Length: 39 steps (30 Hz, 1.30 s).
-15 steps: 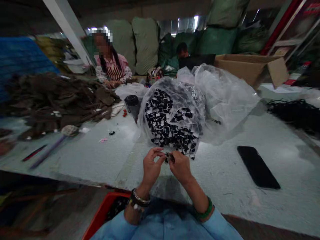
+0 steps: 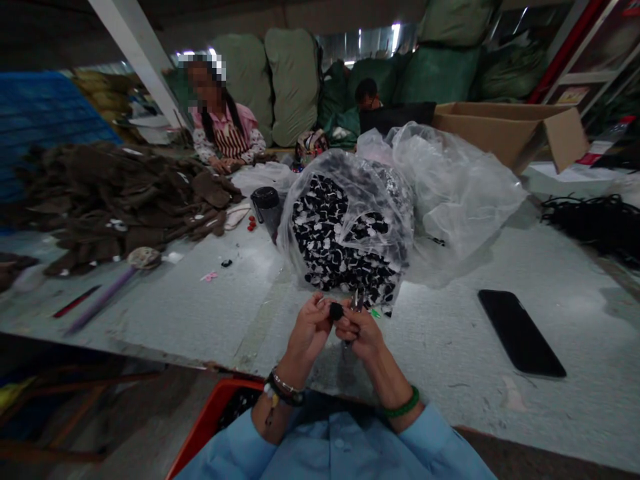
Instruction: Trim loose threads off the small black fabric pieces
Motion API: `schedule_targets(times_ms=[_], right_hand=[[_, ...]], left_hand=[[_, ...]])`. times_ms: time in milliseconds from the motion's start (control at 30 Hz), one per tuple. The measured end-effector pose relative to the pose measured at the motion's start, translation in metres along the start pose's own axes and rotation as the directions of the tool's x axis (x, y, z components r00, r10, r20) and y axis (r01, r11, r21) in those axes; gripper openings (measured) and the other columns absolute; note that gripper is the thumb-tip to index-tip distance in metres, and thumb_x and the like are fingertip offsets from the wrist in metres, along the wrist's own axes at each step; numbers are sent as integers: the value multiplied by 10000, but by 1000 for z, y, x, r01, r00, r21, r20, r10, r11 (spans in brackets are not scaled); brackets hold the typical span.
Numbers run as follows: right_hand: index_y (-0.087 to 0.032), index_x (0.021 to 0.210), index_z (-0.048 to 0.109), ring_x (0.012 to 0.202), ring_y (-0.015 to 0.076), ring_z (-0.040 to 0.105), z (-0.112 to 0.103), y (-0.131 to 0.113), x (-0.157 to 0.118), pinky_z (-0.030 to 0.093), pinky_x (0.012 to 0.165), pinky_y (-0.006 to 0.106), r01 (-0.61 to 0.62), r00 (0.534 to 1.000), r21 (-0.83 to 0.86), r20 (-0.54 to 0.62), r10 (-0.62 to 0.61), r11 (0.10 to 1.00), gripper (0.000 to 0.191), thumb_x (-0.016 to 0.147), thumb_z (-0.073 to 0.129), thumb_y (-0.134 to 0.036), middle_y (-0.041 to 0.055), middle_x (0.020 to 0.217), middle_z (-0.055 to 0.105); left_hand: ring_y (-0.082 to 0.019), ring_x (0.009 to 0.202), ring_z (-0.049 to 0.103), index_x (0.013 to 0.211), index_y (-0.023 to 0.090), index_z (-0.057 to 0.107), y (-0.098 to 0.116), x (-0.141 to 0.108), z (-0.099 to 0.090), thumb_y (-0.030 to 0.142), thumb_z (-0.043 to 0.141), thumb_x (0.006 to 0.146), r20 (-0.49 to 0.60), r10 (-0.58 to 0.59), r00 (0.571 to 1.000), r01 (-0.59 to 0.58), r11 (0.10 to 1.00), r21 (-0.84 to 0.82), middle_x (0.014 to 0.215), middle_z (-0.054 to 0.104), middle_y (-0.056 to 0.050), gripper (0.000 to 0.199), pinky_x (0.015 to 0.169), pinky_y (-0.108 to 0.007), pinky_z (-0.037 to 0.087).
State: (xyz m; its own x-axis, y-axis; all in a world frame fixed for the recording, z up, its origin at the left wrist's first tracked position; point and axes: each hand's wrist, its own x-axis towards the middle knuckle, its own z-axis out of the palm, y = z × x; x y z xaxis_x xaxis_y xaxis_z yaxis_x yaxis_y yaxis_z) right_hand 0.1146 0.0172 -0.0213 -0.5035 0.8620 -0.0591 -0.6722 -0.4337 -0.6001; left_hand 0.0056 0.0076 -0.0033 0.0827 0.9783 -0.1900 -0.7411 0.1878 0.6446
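Lifted higher, left hand (image 2: pixel 311 331) and right hand (image 2: pixel 361 335) grip a black piece (image 2: pixel 337 311), fingers (image 2: pixel 320 308) closed, just below the plastic bag (image 2: pixel 345 227).

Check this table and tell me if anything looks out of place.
A few small stray bits lie loose on the pale table: a pink bow-shaped scrap, a small black piece, and red bits beside the dark cup. They sit apart from the piles, so they look dropped.
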Motion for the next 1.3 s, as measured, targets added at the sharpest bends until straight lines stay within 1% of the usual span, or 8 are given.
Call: schedule_targets(times_ms=[167, 300, 433, 833, 967, 1067, 1167, 1300], right_hand=[[-157, 648, 473, 299, 8, 172, -14, -14, -3, 116, 294, 131, -25, 998, -236, 43, 36, 971, 163, 677, 573, -283, -103, 377, 329], [-143, 615, 504, 314, 21, 269, -13, -26, -1, 187, 309, 144, 68, 996, -592, -10, -92, 803, 169, 679, 566, -287, -82, 389, 384], [-143, 597, 519, 357, 37, 328, -8, -29, -4, 239, 340, 154, 79, 949, -790, -126, -287, 608, 184, 676, 554, -305, -56, 429, 449], [-139, 486, 557, 392, 56, 372, -1, -18, -6, 278, 396, 166, 30, 910, -922, -134, -392, 386, 158, 624, 503, -194, -43, 406, 470], [-141, 538, 547, 379, 56, 378, -6, -6, -2, 291, 384, 169, 36, 840, -815, -289, -459, 579, 84, 597, 517, -193, -46, 424, 481], [-147, 603, 510, 305, 27, 267, -7, 1, -1, 189, 308, 154, 73, 886, -471, -374, -274, 879, 60, 604, 527, -205, -71, 404, 428], [-161, 642, 476, 308, 10, 162, -9, 3, -3, 111, 301, 134, 54, 979, -84, -192, -69, 995, 87, 613, 548, -201, -96, 401, 349], [-163, 700, 501, 325, 15, 103, -15, 3, -5, 90, 302, 123, -43, 997, 78, 60, 38, 996, 137, 609, 586, -221, -113, 377, 248]], left_hand=[[-93, 589, 550, 882, 145, 460, 6, -3, -1, 92, 633, 590, 6, -64, 998, 62, 978, 199, 643, 595, 6, 344, 598, -211, 408], [-109, 563, 557, 878, 124, 488, 15, -1, 0, 140, 620, 618, 10, -109, 994, 98, 927, 363, 619, 600, -7, 292, 564, -228, 407], [-87, 575, 552, 855, 156, 476, 13, 2, 1, 107, 639, 583, -20, -43, 999, 47, 953, 300, 614, 597, 24, 321, 578, -206, 401], [-77, 609, 521, 764, 166, 473, -9, -2, 2, 108, 601, 620, 9, 263, 965, -237, 857, 458, 648, 575, 36, 201, 591, -196, 390], [-75, 601, 521, 750, 164, 464, -11, -1, 0, 95, 605, 610, 13, 243, 970, -222, 861, 457, 634, 569, 38, 210, 605, -197, 389], [-76, 588, 525, 802, 176, 452, -9, 1, -4, 78, 611, 592, -36, 128, 991, -111, 949, 296, 630, 566, 43, 281, 596, -198, 388], [-89, 587, 535, 824, 180, 461, -6, 2, -5, 63, 621, 557, -102, -104, 989, 113, 990, 84, 637, 574, 34, 332, 586, -210, 396], [-106, 557, 528, 755, 177, 503, -3, -1, -2, 68, 603, 557, -156, -233, 960, 237, 972, 4, 587, 566, 35, 247, 556, -226, 397]])
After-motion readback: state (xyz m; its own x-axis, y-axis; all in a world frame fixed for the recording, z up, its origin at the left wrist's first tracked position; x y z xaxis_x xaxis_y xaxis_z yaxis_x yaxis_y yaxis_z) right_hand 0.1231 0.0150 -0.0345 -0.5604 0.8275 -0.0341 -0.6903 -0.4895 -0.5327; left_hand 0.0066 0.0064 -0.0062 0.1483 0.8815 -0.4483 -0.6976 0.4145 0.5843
